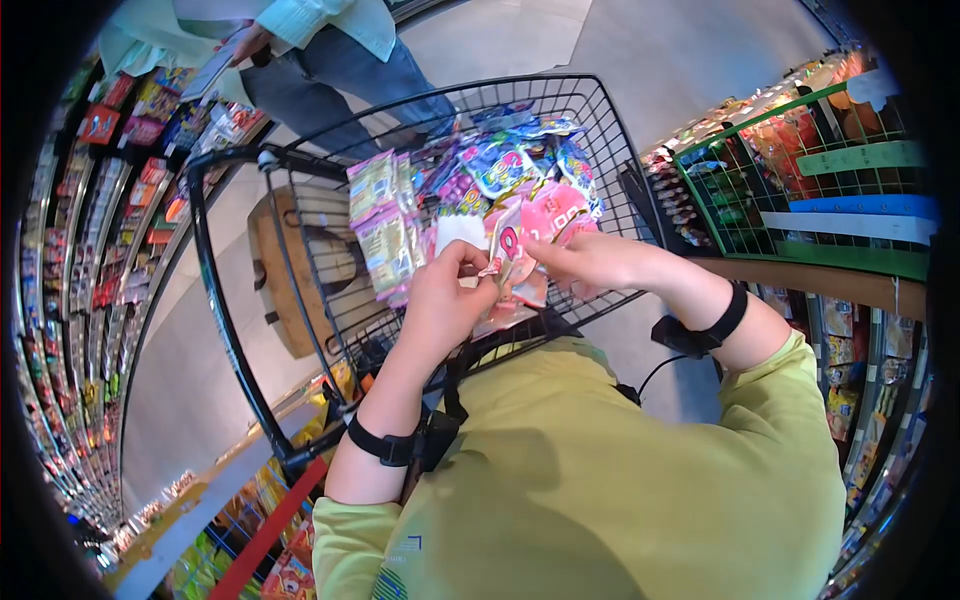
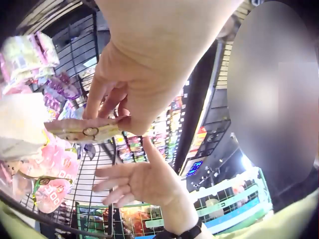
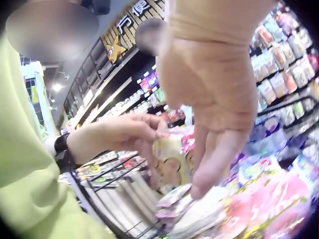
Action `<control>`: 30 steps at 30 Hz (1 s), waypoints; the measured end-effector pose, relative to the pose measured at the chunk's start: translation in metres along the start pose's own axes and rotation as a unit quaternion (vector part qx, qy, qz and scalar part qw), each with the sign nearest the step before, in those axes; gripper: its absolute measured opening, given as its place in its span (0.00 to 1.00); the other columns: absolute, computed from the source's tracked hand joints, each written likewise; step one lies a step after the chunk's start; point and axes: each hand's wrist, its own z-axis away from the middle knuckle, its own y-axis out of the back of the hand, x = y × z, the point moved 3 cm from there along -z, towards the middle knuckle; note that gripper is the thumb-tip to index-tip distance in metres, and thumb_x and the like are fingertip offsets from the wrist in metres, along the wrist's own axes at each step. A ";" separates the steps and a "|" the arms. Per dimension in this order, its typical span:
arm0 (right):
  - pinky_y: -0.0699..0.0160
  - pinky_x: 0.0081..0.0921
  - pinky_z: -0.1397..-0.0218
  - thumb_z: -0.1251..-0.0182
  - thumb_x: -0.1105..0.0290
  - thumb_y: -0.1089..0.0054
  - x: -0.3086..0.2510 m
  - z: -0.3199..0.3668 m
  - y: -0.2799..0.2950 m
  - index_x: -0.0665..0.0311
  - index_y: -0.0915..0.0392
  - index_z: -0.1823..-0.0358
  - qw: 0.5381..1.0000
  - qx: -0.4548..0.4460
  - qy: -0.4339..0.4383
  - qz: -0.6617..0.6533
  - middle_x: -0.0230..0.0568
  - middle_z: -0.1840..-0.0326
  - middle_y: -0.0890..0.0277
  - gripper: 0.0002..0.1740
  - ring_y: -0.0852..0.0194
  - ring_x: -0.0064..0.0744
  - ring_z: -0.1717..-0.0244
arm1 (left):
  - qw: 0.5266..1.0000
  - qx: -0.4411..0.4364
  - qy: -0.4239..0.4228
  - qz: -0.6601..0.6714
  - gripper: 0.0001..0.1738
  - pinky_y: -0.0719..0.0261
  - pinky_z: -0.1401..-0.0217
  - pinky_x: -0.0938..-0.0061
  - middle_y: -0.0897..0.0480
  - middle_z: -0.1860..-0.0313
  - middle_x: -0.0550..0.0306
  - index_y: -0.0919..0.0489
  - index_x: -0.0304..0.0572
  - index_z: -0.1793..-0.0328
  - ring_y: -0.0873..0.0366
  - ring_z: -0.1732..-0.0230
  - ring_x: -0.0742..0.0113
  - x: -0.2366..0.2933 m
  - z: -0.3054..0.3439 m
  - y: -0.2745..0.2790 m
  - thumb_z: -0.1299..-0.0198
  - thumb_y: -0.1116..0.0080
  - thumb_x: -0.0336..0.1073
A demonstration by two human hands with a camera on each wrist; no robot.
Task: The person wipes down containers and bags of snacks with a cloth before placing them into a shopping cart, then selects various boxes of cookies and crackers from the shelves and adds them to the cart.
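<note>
My left hand [image 1: 450, 305] pinches the edge of a small pink snack bag [image 2: 82, 130] between thumb and fingers, above the shopping cart [image 1: 215, 290]. In the right wrist view, the yellowish face of this bag [image 3: 172, 162] shows a round printed pattern. My right hand [image 1: 600, 262] is beside the bag, its fingers extended and apart in the left wrist view. Below both hands lie pink bags [image 1: 565, 207], with blue and purple bags [image 1: 500, 170] behind them. Pink-and-cream packs [image 1: 385, 215] line the cart's left side. A white piece [image 1: 460, 232] sits beside my left fingers.
Another person in jeans [image 1: 340, 65] stands by the far left of the cart. Stocked shelves [image 1: 90, 250] run along the left. On the right is a green wire rack [image 1: 800, 165] with goods. A brown board [image 1: 285, 270] shows low under the cart.
</note>
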 end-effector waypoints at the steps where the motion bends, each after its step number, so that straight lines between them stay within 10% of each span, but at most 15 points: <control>1: 0.20 0.29 0.57 0.40 0.30 0.55 -0.005 -0.003 -0.017 0.69 0.25 0.49 0.988 -0.012 0.045 -0.145 0.47 0.56 0.23 0.43 0.21 0.37 0.60 | 0.994 0.031 -0.046 -0.090 0.09 0.22 0.66 0.76 0.20 0.69 0.57 0.26 0.35 0.62 0.20 0.68 0.72 0.007 0.015 0.007 0.48 0.40 0.26; 5: 0.21 0.27 0.56 0.36 0.43 0.46 -0.042 -0.017 -0.075 0.65 0.32 0.47 0.927 -0.035 0.077 -0.364 0.36 0.61 0.28 0.32 0.24 0.28 0.62 | 0.966 0.084 -0.116 -0.213 0.12 0.20 0.63 0.70 0.18 0.63 0.51 0.26 0.39 0.60 0.17 0.66 0.62 0.024 0.066 0.019 0.51 0.36 0.30; 10: 0.20 0.26 0.67 0.35 0.63 0.51 -0.054 -0.037 -0.102 0.70 0.35 0.45 0.940 -0.029 0.140 -0.311 0.41 0.60 0.28 0.22 0.21 0.33 0.64 | 0.958 0.138 -0.188 -0.169 0.13 0.24 0.61 0.74 0.18 0.54 0.49 0.22 0.40 0.61 0.20 0.57 0.63 0.007 0.105 0.045 0.51 0.32 0.34; 13: 0.21 0.30 0.46 0.33 0.70 0.57 -0.070 -0.023 -0.116 0.71 0.37 0.39 0.911 -0.081 0.147 -0.376 0.50 0.42 0.29 0.23 0.23 0.37 0.46 | 0.954 0.258 -0.108 -0.106 0.16 0.25 0.54 0.76 0.20 0.52 0.51 0.24 0.38 0.53 0.22 0.53 0.66 -0.024 0.118 0.076 0.46 0.34 0.34; 16: 0.25 0.30 0.41 0.33 0.71 0.57 -0.074 -0.023 -0.129 0.72 0.37 0.38 0.910 -0.114 0.138 -0.373 0.48 0.43 0.28 0.23 0.25 0.35 0.43 | 0.956 0.289 -0.042 0.022 0.20 0.24 0.53 0.76 0.22 0.54 0.56 0.29 0.36 0.45 0.22 0.54 0.69 -0.044 0.132 0.088 0.39 0.40 0.37; 18: 0.25 0.32 0.41 0.33 0.71 0.57 -0.077 -0.019 -0.139 0.74 0.38 0.37 0.914 -0.114 0.125 -0.368 0.50 0.42 0.29 0.24 0.26 0.36 0.43 | 0.939 0.141 0.118 0.290 0.20 0.23 0.53 0.75 0.22 0.53 0.57 0.29 0.38 0.44 0.22 0.55 0.70 -0.057 0.136 0.086 0.36 0.43 0.43; 22: 0.27 0.34 0.39 0.32 0.71 0.57 -0.083 -0.021 -0.154 0.76 0.39 0.37 0.902 -0.151 0.142 -0.378 0.52 0.39 0.30 0.24 0.26 0.39 0.42 | 0.901 0.060 0.104 0.416 0.20 0.19 0.53 0.71 0.20 0.54 0.59 0.27 0.38 0.44 0.21 0.52 0.71 -0.068 0.146 0.081 0.35 0.45 0.44; 30: 0.30 0.31 0.37 0.29 0.60 0.51 -0.092 -0.008 -0.172 0.73 0.40 0.35 0.929 -0.131 0.168 -0.304 0.47 0.38 0.31 0.28 0.30 0.35 0.39 | 0.923 0.055 0.083 0.371 0.17 0.19 0.53 0.74 0.19 0.52 0.59 0.26 0.39 0.45 0.21 0.54 0.73 -0.075 0.157 0.095 0.34 0.45 0.41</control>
